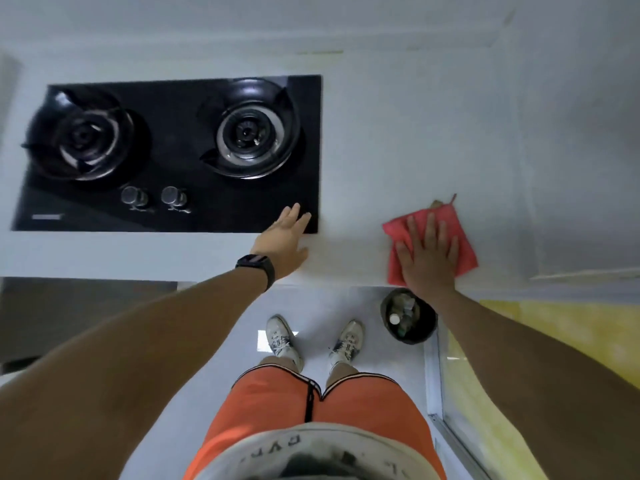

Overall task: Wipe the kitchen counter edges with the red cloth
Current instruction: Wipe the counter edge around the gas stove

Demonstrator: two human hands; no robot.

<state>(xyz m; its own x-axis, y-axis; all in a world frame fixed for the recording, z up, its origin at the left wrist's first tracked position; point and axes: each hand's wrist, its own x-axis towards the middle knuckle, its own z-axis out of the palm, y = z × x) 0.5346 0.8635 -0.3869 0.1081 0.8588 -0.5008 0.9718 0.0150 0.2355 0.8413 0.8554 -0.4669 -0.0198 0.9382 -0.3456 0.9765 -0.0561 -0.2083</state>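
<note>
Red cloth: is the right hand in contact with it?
Touching. The head view shows the right hand lying flat with fingers spread on the red cloth, pressing it onto the white counter near its front edge.

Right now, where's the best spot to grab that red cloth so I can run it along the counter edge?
Probably pinch the red cloth at its far right corner, coming from above. It lies flat on the white counter under the flat right hand, and that corner stays uncovered. The left hand rests open beside the black hob.
</note>
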